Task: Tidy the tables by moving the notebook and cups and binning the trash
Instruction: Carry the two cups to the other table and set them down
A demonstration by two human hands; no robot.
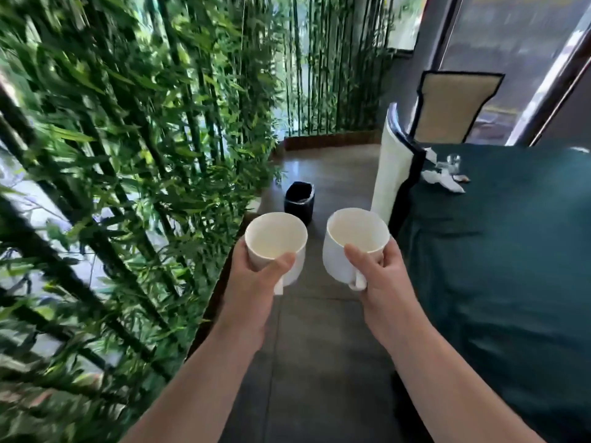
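A: Holding one white cup in each hand, both upright, over the grey floor; left hand (256, 276) wraps the left cup (276, 243), thumb across its near wall, handle pointing down toward the wrist; cup looks empty.

B: Right hand (380, 276)?

A: Closed round the right cup (353, 241), thumb on the rim's near side, handle under the palm; cups apart, side by side.

B: Anything beyond the hands?

A: Black bin (299, 201) on the floor just past the left cup, between the two hands; crumpled white trash (443, 177) far beyond the right hand, on the green-clothed table (511, 266); white chair (391, 174) at the table's edge; bamboo (112, 155) left of the left hand.
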